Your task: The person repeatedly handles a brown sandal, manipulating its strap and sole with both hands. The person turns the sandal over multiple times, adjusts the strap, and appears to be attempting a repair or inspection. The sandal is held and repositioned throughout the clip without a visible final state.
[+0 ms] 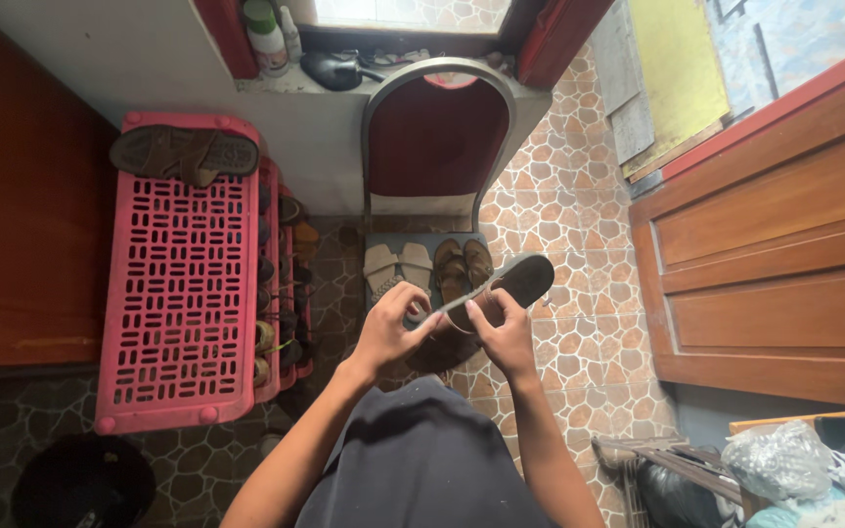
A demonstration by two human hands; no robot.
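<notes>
I see my left hand (pixel 390 328) and right hand (pixel 503 328) pinching a dark sandal (pixel 501 286) at its heel end, toe toward two o'clock; it looks light, flexible, best gripped by the edges.

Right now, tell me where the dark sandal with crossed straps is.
In the head view, the dark sandal lies on top of the pink shoe rack at its far end, upper left, well apart from both hands and left of the red-backed chair.
</notes>
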